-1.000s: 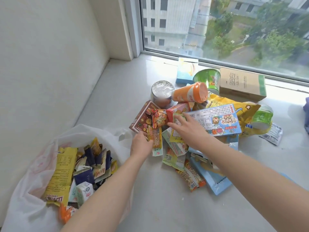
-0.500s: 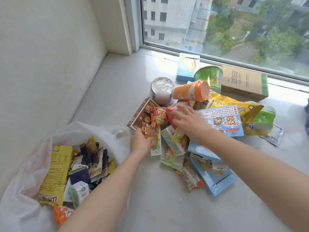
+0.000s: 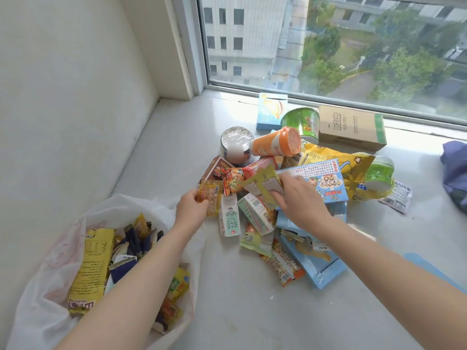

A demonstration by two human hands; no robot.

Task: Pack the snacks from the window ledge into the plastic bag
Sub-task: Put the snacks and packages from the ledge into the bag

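Note:
A heap of snacks lies on the white window ledge (image 3: 177,147). My left hand (image 3: 190,210) pinches a small orange-yellow snack packet (image 3: 209,198) at the heap's left edge. My right hand (image 3: 298,200) grips a yellow-green sachet (image 3: 260,183), lifted over the pile. Under them lie a pale green milk carton (image 3: 229,218), a red wrapped snack (image 3: 231,181) and a blue printed box (image 3: 321,180). The white plastic bag (image 3: 45,311) sits open at lower left, holding a yellow packet (image 3: 92,269) and several small dark and orange packets.
An orange cup (image 3: 275,142), a foil-topped tub (image 3: 236,145), two green bowls (image 3: 302,122), a brown carton (image 3: 351,127) and a light blue box (image 3: 271,111) stand near the window. A torn blue box (image 3: 313,258) lies at the front. A purple cloth (image 3: 454,170) sits far right. A wall runs along the left.
My left hand has picked the orange-yellow packet up off the pile's edge. My right hand has raised the yellow-green sachet off the heap, uncovering the milk carton.

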